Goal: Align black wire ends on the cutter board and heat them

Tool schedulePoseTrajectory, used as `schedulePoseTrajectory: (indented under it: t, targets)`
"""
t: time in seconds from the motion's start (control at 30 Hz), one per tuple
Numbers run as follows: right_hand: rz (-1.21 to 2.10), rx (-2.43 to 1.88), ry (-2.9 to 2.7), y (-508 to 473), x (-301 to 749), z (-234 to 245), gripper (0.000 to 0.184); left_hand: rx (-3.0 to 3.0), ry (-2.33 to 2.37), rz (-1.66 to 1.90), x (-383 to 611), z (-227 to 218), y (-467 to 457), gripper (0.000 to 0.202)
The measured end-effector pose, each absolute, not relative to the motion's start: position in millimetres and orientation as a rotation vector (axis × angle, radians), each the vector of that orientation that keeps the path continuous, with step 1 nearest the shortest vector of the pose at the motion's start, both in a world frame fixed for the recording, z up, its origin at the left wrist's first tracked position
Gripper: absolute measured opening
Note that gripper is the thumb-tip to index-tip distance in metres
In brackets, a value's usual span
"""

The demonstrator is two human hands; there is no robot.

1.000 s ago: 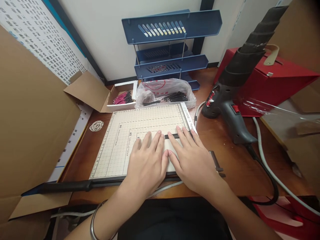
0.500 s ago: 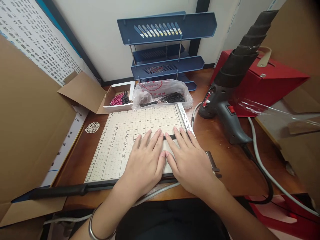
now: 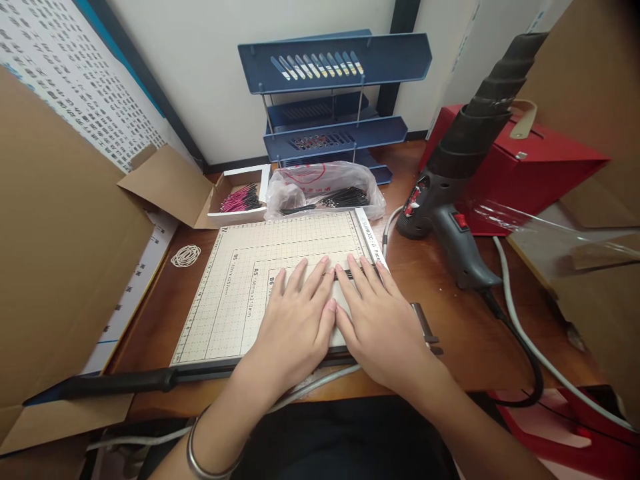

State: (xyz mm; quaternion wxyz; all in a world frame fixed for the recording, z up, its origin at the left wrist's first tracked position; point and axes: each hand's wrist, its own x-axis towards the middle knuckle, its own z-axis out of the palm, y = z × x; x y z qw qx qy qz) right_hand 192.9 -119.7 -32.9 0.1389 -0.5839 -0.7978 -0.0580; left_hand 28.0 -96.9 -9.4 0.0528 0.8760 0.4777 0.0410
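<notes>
A cream paper cutter [image 3: 215, 293] with printed grid lines lies flat on the wooden table. My left hand [image 3: 297, 320] rests palm down on its board, fingers outstretched. Beside it, my right hand [image 3: 380, 317] lies flat too, the two thumbs nearly touching. Thin black strips [image 3: 343, 274] show between and under my fingers; most of their length is covered, so I cannot tell their kind. The cutter's black handle [image 3: 125, 382] is down at the front left.
Behind the cutter stand a box of pink and black pieces [image 3: 240, 198] and a plastic bag [image 3: 325, 190] of black pieces. A blue tray rack [image 3: 335, 63] rises at the back. A heat gun [image 3: 450, 180] stands right, before a red box [image 3: 555, 150]. Rubber bands [image 3: 185, 256] lie left.
My left hand has slid slightly to the right, closer to my right hand. My right hand stays nearly in place on the board.
</notes>
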Motion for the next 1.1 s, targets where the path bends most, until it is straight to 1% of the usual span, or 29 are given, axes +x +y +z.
schedulePoseTrajectory:
  t: [0.3,0.47,0.63,0.73,0.8,0.87,0.97,1.07,1.1]
  targets:
    - [-0.138,-1.713,-2.287,-119,192,-36,0.060,2.625,1.456,0.123,29,-11,-98,0.058]
    - [-0.163,-1.626,-2.171,-124,198,-28,0.060,2.638,1.443,0.121,29,-12,-97,0.059]
    - [-0.251,-1.620,-1.717,-123,242,-10,0.053,2.606,1.435,0.094,29,-12,-98,0.061]
    - [-0.290,-1.776,-1.543,-113,280,-12,0.058,2.561,1.457,0.078,31,-7,-94,0.066]
    - [-0.211,-1.870,-1.526,-104,301,-18,0.064,2.543,1.452,0.079,33,-2,-87,0.071]
    - [-0.141,-1.929,-1.489,-97,314,-23,0.064,2.541,1.418,0.111,36,4,-75,0.072]
    - [-0.120,-1.960,-1.466,-91,322,-26,0.060,2.558,1.346,0.275,40,12,-47,0.064]
    - [-0.111,-2.018,-1.496,-89,322,-24,0.060,2.520,1.319,0.469,46,15,-11,0.044]
    - [-0.120,-2.036,-1.507,-89,321,-23,0.060,2.502,1.323,0.486,48,15,1,0.040]
